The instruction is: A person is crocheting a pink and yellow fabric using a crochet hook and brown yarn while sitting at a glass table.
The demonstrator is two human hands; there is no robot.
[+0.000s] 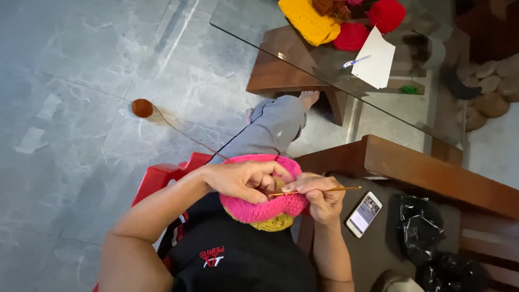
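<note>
Pink crocheted piece (263,208) w/ mustard-yellow edge at its lower side, lower centre of frame, resting on lap over black shirt. Left hand (240,180) clenched on the pink rim from the left, fingers curled over the top edge, thumb on the outer face. Right hand (321,197) just right of the piece, grasping a thin gold crochet hook (319,190); hook lies near-horizontal, one end running under the left fingers, other end sticking out right past the knuckles. Both hands touching the piece, close together

Thin brown yarn strand runs from the work up-left across the grey marble floor (65,108) to a brown yarn ball (142,108) in left-centre of frame, well apart from the hands. Red plastic chair (157,181) edge below-left of the left forearm. Grey trouser leg and bare foot stretched toward upper centre

Smartphone (364,213), screen lit, lying just right of the right hand on a dark seat surface; black plastic bags (419,232) further right, lower right of frame. Wooden armrest (432,173) crossing right side. Glass counter (270,27) in upper right carrying yellow knit piece (311,21), red yarn balls (386,15), white paper (376,64) w/ blue pen (355,61) beside it
</note>
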